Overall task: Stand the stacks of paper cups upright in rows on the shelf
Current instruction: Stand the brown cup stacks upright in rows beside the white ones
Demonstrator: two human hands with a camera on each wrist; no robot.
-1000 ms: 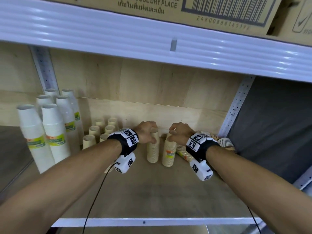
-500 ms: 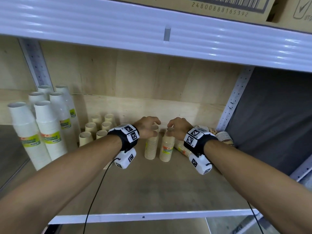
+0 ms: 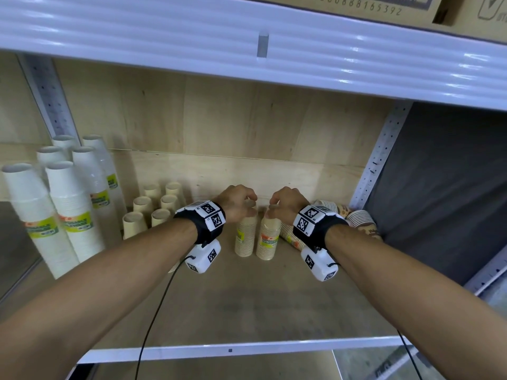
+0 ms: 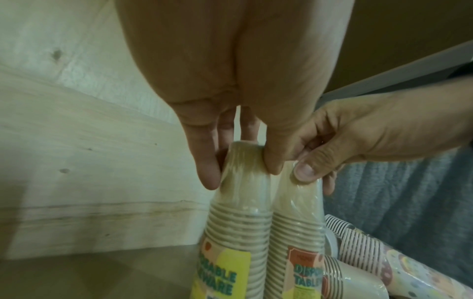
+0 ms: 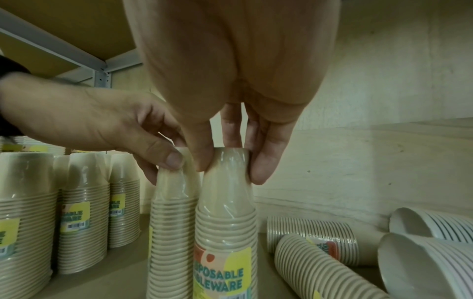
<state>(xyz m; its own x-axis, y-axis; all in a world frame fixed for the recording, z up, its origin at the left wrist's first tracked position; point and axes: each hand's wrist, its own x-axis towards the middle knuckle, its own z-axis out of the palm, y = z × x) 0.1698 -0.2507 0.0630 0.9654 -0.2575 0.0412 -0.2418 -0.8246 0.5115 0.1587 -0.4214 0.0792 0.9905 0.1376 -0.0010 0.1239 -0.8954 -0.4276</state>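
My left hand [image 3: 236, 202] comes down over the top of the left beige stack [image 3: 245, 237], the thumb on one side and the fingers [image 4: 208, 161] on the other, curled round the wrapped top cup and gripping it. My right hand [image 3: 286, 204] does the same to the right beige stack [image 3: 268, 239]: thumb and fingers pinch the uppermost cup through the clear wrap. Seen from the left wrist, my two thumbs nearly meet between the two tops.

Both stacks stand upright on the wooden shelf [image 3: 247, 303], rims down, side by side and touching, each in plastic film with a yellow label on its front.

I take the pair in my hands as the landmark. To its left, a short way off, six more beige stacks [image 3: 153, 207] stand upright in two rows running toward the back wall. Farther left again stand the tall white stacks [image 3: 68, 204], also upright in rows, with green and yellow labels. Just to the right of the pair, behind my right wrist, several stacks lie on their sides [image 3: 351, 218]: beige ribbed ones, white ones and a patterned one, pressed against the shelf's right upright post [image 3: 375, 160]. Behind the pair runs the pale wooden back panel [image 3: 219, 119]. Above it hangs the white edge of the upper shelf [image 3: 192, 45], which carries a cardboard carton [image 3: 356, 4] with a printed number.
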